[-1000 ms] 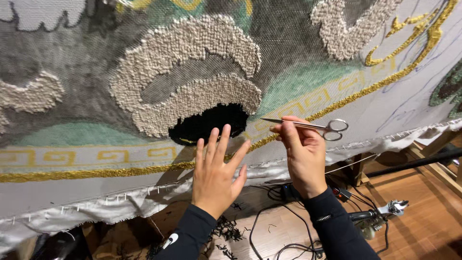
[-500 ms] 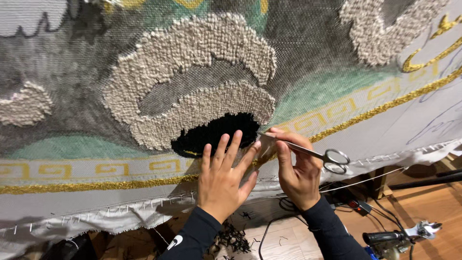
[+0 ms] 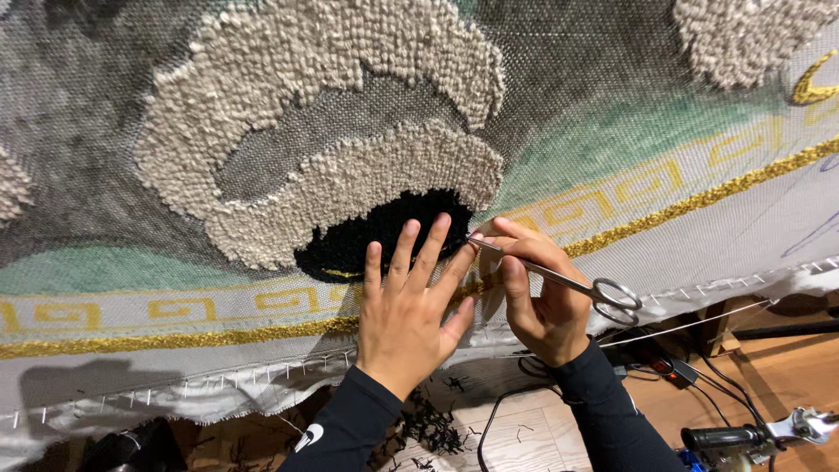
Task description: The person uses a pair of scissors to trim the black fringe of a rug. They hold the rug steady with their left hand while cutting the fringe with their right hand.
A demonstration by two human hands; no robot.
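A large tufted rug cloth (image 3: 612,114) hangs stretched in front of me, with cream looped shapes (image 3: 350,179), a black tufted patch (image 3: 384,232) and a gold yarn border line (image 3: 175,336). My left hand (image 3: 411,306) lies flat on the cloth, fingers spread, its fingertips on the lower edge of the black patch. My right hand (image 3: 537,293) grips thin metal scissors (image 3: 568,280), their tips at the cloth right beside the black patch and my left fingertips. The handle rings point down to the right.
The cloth's lower edge (image 3: 218,389) is pinned along a frame. Below it lie black yarn scraps (image 3: 428,428), cables (image 3: 664,367) and a wooden floor (image 3: 769,376). A tool with a black handle (image 3: 752,434) lies at the bottom right.
Both hands have moved up and closer to the black patch. The scissor tips have swung left, from hanging off the cloth to touching it beside my left fingers.
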